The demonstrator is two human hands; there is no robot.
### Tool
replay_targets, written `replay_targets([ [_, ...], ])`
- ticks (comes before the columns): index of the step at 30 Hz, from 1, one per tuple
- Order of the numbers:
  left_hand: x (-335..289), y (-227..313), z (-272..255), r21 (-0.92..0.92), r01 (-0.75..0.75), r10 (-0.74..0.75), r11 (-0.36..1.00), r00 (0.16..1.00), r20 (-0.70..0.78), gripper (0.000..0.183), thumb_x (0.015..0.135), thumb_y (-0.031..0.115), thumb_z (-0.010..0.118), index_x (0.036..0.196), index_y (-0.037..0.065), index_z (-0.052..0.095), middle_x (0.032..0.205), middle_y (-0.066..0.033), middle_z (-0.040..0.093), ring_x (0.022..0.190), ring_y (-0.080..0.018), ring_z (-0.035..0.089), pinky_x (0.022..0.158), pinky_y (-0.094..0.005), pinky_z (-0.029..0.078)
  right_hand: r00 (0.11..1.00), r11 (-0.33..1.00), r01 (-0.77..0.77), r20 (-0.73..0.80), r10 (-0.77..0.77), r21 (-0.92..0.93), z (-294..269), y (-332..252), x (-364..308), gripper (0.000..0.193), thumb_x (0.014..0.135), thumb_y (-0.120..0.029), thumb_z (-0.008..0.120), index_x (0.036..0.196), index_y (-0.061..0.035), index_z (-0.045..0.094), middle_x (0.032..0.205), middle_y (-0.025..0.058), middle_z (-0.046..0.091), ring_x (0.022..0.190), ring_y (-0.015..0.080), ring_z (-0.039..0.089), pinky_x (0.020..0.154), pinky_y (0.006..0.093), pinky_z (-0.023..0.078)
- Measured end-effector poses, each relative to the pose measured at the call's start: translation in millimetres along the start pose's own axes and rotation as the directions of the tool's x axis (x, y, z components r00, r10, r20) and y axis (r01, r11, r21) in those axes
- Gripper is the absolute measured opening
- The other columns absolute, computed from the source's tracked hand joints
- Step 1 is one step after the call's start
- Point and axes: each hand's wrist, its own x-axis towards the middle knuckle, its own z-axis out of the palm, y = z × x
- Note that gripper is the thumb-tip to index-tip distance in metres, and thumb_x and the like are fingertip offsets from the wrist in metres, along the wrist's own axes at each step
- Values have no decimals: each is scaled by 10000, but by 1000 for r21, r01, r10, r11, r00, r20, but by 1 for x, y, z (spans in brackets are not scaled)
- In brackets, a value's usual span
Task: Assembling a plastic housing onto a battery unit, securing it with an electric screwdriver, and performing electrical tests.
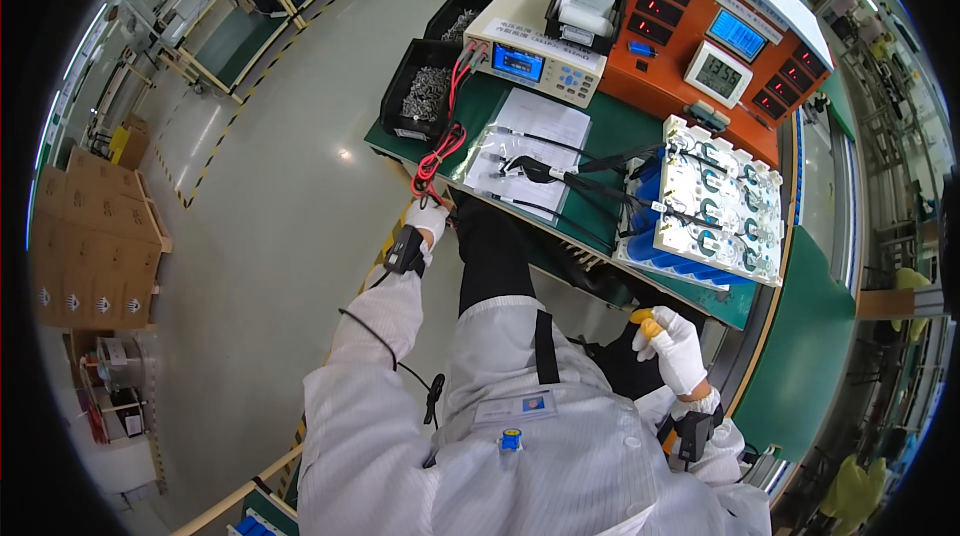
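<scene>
My left hand (pixel 429 220), in a white glove, is at the table's left front edge. Its fingers are closed around the red and black test leads (pixel 438 164), which hang from the front of a bench meter (pixel 535 41). Held low in front of the table, my right hand (pixel 675 348) is also gloved, with yellow covers on the thumb and a finger. Those fingertips are drawn close together, and nothing shows between them. Beyond it stands a battery pack (pixel 722 204) of blue cells under a white plastic frame, with black cables (pixel 600 168) running left from it.
Papers in a clear sleeve (pixel 530 141) lie under the cable ends. Two black bins (pixel 416 91) of small metal parts stand at the table's left. At the back is an orange instrument cabinet (pixel 650 71) with red displays. Cardboard boxes (pixel 95 241) are stacked far left.
</scene>
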Motion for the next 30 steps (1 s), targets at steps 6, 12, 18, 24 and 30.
replay_targets([
  [6,-88,86,-116,-872,233,-260,431,957,128,207,1005,130,552,1161,5,607,1019,-122,674,752,-230,701,581,-294,557,993,982,3,113,19,-191,38,-3,25,313,922,-118,674,1181,45,607,928,73,685,746,97,618,654,245,508],
  [12,-146,166,-188,-890,379,-16,-256,918,395,230,1004,249,521,1113,53,571,1082,-129,633,868,-310,666,727,-388,552,857,733,515,302,-418,-445,113,-31,57,777,704,-137,787,1379,7,430,1408,208,433,1147,321,592,943,355,515],
  [18,-159,189,-166,-809,471,253,-353,880,402,230,967,304,485,938,113,610,727,-21,579,557,-158,468,570,-330,369,709,595,670,621,-335,-444,139,9,96,481,760,-129,755,1199,5,609,1176,203,630,1091,368,613,970,358,484],
  [24,-163,169,-139,-755,526,426,-391,831,358,348,944,426,521,922,107,659,833,-72,649,709,-208,536,660,-373,377,863,921,318,470,-184,-224,98,31,72,182,994,-197,547,980,-38,633,795,88,614,727,201,563,713,310,477],
  [30,-190,130,-82,-672,707,603,-220,640,476,626,920,410,622,1419,66,465,1352,-270,532,1255,-447,507,1063,-601,364,903,975,183,371,-217,127,77,-29,36,157,1018,-162,540,964,-33,611,809,-10,559,739,74,470,709,236,420],
])
